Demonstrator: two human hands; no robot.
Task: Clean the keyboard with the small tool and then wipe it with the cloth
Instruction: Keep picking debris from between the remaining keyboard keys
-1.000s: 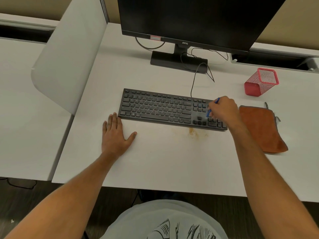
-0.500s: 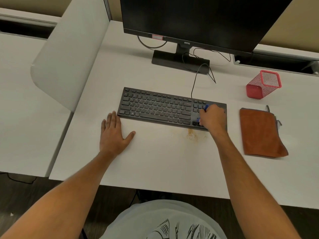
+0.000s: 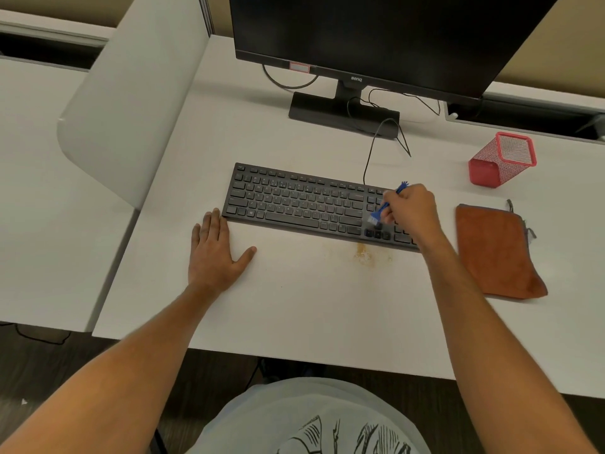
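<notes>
Risk: right hand (image 3: 411, 208) fingers pinch small tool (image 3: 383, 208) w/ bristles on keyboard (image 3: 294, 201); hard strokes could pop keys. Left hand (image 3: 212, 253) lies flat on worktop (image 3: 294, 306), fingers straight, not bracing it.

- Keyboard (image 3: 294, 204): right end, toward the counter's right edge, hidden under the right hand (image 3: 411, 208).
- Small blue tool (image 3: 384, 204): middle of the handle covered by the grip; bristle end blurred.
- Monitor (image 3: 376, 34): top cut off by the upper edge.
- Key legends: too small to read.
</notes>
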